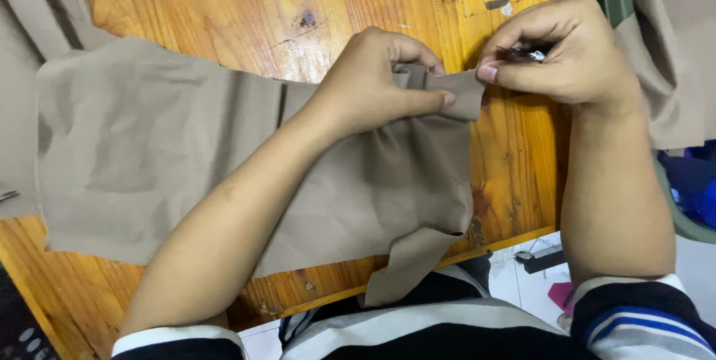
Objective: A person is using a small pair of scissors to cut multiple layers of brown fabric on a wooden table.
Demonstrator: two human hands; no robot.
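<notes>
Tan cloth on wooden table, more cloth beside

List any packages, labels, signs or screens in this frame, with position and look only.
None that can be told.
The wooden table carries only tan fabric, which the left hand pinches at its edge.
The right hand holds a small metal tool.
Small things on the floor at lower right are too small to tell.
</notes>
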